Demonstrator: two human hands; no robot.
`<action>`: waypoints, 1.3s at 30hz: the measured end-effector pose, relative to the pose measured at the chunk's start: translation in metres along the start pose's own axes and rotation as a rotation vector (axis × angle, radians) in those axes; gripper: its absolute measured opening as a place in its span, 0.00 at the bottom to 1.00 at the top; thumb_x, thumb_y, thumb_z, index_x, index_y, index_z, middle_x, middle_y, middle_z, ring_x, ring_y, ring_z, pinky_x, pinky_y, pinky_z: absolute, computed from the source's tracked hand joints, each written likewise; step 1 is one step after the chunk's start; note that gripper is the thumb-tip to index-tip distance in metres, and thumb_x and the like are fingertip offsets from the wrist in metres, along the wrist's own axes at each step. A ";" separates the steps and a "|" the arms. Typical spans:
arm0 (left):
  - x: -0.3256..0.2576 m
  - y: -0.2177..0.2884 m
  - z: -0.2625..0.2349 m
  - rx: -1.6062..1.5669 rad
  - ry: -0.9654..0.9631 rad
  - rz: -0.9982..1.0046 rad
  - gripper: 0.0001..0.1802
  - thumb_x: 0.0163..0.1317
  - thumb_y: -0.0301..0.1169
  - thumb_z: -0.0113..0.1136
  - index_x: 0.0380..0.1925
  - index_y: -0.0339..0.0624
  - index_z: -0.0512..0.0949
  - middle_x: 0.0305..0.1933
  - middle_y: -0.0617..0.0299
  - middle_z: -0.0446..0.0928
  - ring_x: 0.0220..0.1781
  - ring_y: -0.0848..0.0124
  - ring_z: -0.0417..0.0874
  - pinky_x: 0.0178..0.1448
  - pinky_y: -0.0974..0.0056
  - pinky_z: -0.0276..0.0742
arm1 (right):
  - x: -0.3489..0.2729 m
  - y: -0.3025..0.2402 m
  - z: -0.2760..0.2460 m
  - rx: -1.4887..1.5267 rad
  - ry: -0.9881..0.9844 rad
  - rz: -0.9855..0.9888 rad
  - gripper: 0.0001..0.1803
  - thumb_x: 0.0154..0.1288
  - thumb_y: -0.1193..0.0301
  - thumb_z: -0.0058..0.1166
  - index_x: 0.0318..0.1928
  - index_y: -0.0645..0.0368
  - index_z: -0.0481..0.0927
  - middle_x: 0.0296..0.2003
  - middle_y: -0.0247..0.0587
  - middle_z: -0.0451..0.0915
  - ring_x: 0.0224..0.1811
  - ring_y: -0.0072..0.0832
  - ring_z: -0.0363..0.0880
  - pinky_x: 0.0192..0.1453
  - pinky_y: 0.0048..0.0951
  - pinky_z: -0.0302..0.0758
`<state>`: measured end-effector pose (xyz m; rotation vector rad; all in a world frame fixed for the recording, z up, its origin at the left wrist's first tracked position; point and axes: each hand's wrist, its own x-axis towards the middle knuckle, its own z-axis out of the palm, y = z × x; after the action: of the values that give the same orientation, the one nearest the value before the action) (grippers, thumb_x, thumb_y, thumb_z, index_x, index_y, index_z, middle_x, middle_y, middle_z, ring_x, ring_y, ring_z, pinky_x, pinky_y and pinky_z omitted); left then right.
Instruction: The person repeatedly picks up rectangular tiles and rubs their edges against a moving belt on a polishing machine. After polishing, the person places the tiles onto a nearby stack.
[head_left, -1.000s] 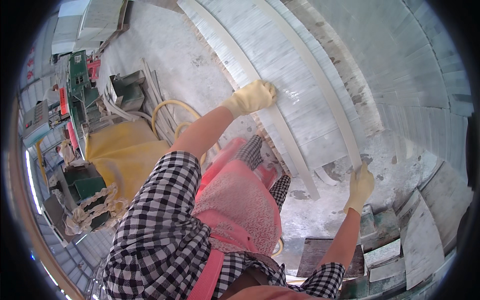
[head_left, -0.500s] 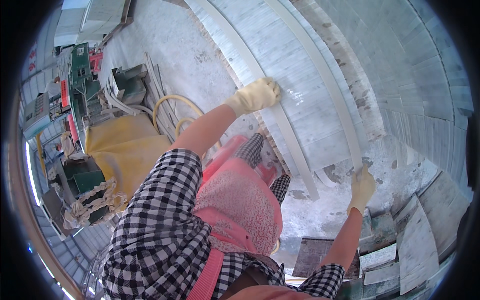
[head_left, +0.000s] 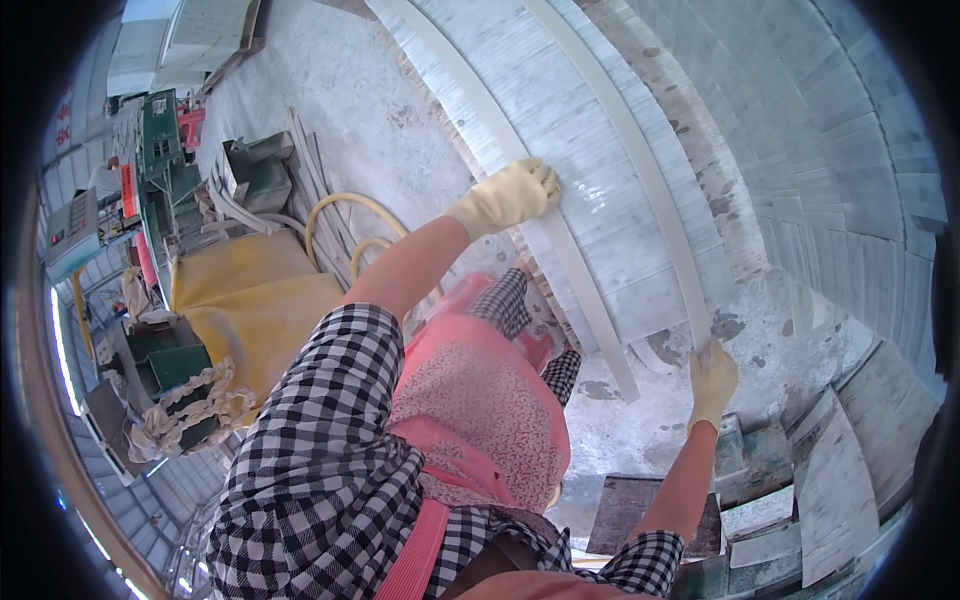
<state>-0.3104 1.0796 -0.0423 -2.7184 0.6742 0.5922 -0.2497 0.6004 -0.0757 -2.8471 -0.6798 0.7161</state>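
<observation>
Both my hands wear cream rubber gloves. My left hand (head_left: 512, 193), its fingers curled, is closed at the left pale strip (head_left: 590, 290); the fingertips are hidden. That long, flat strip runs lengthwise over a row of grey-white stone slabs (head_left: 610, 215). My right hand (head_left: 713, 382) is lower and to the right, with its fingers closed around the near end of the right pale strip (head_left: 655, 175). This second strip lies roughly parallel across the same slabs, its near end projecting beyond them.
More stone slabs (head_left: 830, 130) line the right side. Loose stone pieces (head_left: 835, 485) lie at lower right. Left of me are a yellow cover (head_left: 250, 300), a yellow hose (head_left: 350, 195), a green metal bin (head_left: 255, 170) and machinery (head_left: 160, 135). My pink apron (head_left: 485, 410) hangs below.
My right hand has moved slightly left and down, and the near end of the right strip has shifted left with it. My left hand stays nearly in place.
</observation>
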 end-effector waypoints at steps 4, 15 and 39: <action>0.002 0.002 0.006 -0.012 0.032 -0.064 0.18 0.59 0.29 0.59 0.51 0.40 0.78 0.57 0.56 0.79 0.57 0.62 0.80 0.63 0.63 0.76 | 0.006 -0.002 -0.002 -0.069 -0.056 0.045 0.23 0.56 0.61 0.67 0.50 0.57 0.81 0.33 0.54 0.84 0.36 0.52 0.84 0.41 0.52 0.78; -0.051 0.022 0.004 -0.220 0.331 -0.184 0.30 0.57 0.24 0.56 0.64 0.38 0.73 0.67 0.53 0.75 0.71 0.58 0.72 0.77 0.56 0.66 | -0.032 -0.005 -0.018 0.142 0.253 0.084 0.36 0.64 0.61 0.64 0.70 0.57 0.70 0.68 0.53 0.72 0.67 0.49 0.74 0.73 0.45 0.64; -0.294 0.207 -0.002 -0.834 0.155 -1.075 0.27 0.59 0.34 0.62 0.59 0.36 0.78 0.66 0.45 0.76 0.70 0.52 0.74 0.73 0.55 0.70 | -0.213 -0.003 0.008 0.755 -0.339 0.518 0.30 0.72 0.53 0.50 0.62 0.64 0.76 0.36 0.46 0.87 0.39 0.30 0.86 0.45 0.34 0.78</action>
<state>-0.6499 1.0145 0.0575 -3.2241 -1.2551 0.3966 -0.4219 0.5059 0.0066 -2.1919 0.2954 1.2207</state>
